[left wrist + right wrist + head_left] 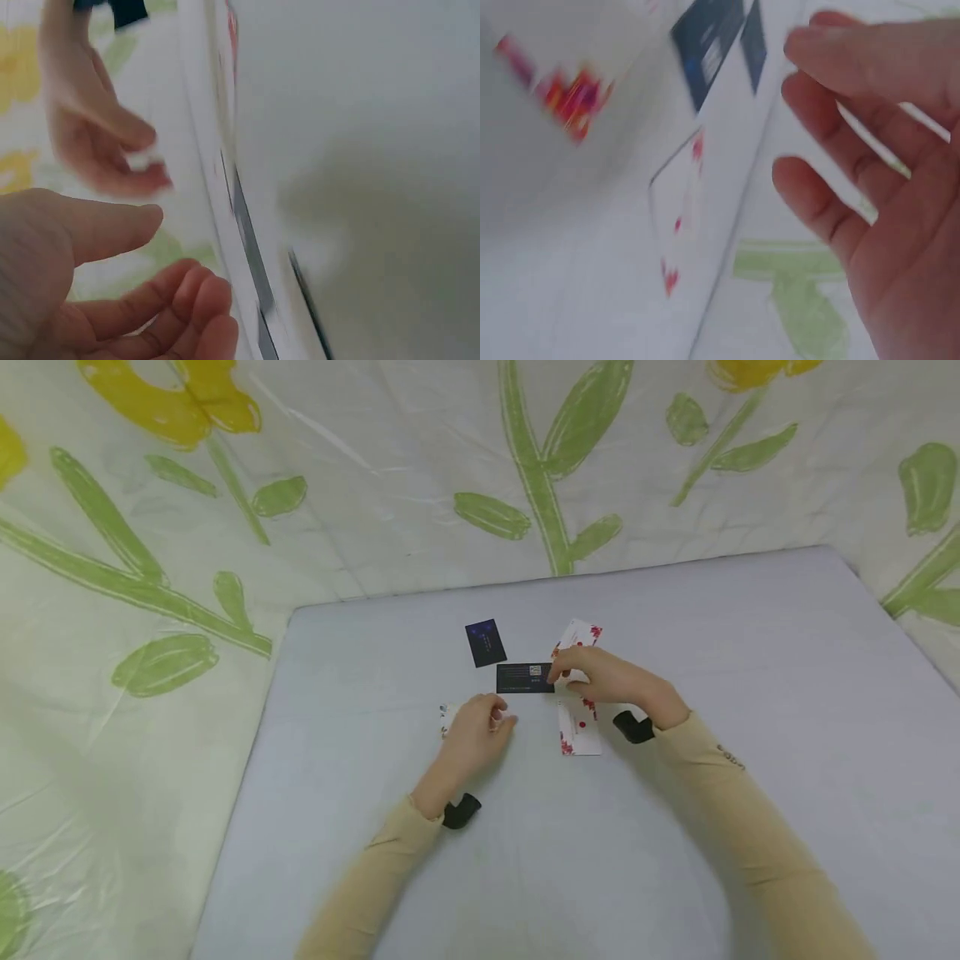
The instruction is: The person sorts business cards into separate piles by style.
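Note:
Beside the right end of a dark card (521, 679) with a small square code, my right hand (611, 677) hovers with loosely bent fingers. The right wrist view shows nothing held in that hand (877, 157). My left hand (474, 731) partly covers a white card (445, 713). In the left wrist view, the left hand's (97, 277) thumb and fingers stand apart with nothing between them. Another dark card (486, 644) lies tilted farther back. Two white cards with red floral corners lie at the right: one nearer (580, 735), one farther (577, 632), partly behind the right hand.
The cards lie on a pale grey table (360, 693). Behind it hangs a white sheet (375, 468) printed with green leaves and yellow flowers. A black piece (462, 811) shows at the left wrist, and another black piece (632, 727) at the right.

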The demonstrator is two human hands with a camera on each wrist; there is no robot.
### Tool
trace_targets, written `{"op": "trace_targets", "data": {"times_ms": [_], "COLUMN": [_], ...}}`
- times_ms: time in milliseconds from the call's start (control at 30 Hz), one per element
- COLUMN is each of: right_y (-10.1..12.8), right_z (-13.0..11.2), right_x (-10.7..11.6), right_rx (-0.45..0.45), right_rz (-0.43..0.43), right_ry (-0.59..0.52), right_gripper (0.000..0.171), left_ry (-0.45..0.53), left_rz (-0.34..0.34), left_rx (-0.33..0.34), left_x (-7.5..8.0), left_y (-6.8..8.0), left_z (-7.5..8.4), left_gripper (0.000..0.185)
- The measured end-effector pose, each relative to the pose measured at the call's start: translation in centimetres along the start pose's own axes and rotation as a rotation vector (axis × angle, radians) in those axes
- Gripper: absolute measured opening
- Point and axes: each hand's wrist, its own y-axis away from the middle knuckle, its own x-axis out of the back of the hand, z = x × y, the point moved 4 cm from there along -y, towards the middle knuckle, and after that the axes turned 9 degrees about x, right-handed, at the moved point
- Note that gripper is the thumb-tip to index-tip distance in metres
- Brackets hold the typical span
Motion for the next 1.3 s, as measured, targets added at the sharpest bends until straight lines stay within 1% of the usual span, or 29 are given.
{"op": "trace_targets", "data": {"times_ms": [100,167,267,367,433,500,600,700,800,933,1033,1100,1200,1300], "right_y": [1.0,1.5,2.0,2.3,2.4,2.5,2.6,2.8,3.1,3.5,3.7,3.9,4.2,4.5], "right_z": [0.4,0.5,0.6,0.7,0.8,0.8,0.9,1.0,1.3,1.8,2.3,2.6,3.1,3.2], "right_x": [-0.4,-1.0,-1.8,-2.2,-2.3,-2.3,-2.2,-2.1,-2.0,-1.9,-1.9,-1.9,-1.8,-1.5], "right_rx": [-0.016,0.005,0.055,0.071,0.065,0.064,0.072,0.068,0.037,-0.017,-0.051,-0.067,-0.093,-0.099], "right_rz": [-0.091,-0.128,-0.151,-0.144,-0.143,-0.144,-0.144,-0.137,-0.131,-0.110,-0.085,-0.064,-0.019,0.059], "right_ry": [-0.007,-0.018,-0.022,-0.011,-0.009,-0.003,0.018,0.058,0.098,0.096,0.065,0.043,-0.018,-0.118], "right_gripper": [0.033,0.040,0.048,0.053,0.055,0.056,0.055,0.052,0.048,0.045,0.042,0.038,0.030,0.021], "left_ry": [-0.036,-0.089,-0.239,-0.423,-0.525,-0.589,-0.628,-0.640,-0.621,-0.539,-0.461,-0.394,-0.225,-0.011], "left_rz": [-0.033,-0.023,0.014,0.049,0.065,0.064,0.037,-0.026,-0.105,-0.200,-0.246,-0.259,-0.265,-0.257], "left_rx": [-0.004,-0.021,-0.023,0.004,0.030,0.055,0.076,0.087,0.098,0.110,0.101,0.086,0.049,0.012], "left_x": [-2.1,-3.6,-5.6,-7.1,-7.6,-7.9,-8.0,-7.9,-7.6,-7.0,-6.6,-6.4,-6.1,-5.4], "left_y": [0.5,0.6,0.5,0.2,-0.1,-0.2,-0.5,-0.8,-1.0,-1.4,-1.7,-1.9,-2.1,-2.4], "left_z": [2.4,3.6,4.8,5.6,5.8,6.0,6.2,6.3,6.2,5.7,5.3,4.9,4.3,3.6], "left_gripper": [0.034,0.044,0.059,0.069,0.072,0.071,0.069,0.066,0.065,0.061,0.051,0.045,0.037,0.030]}}
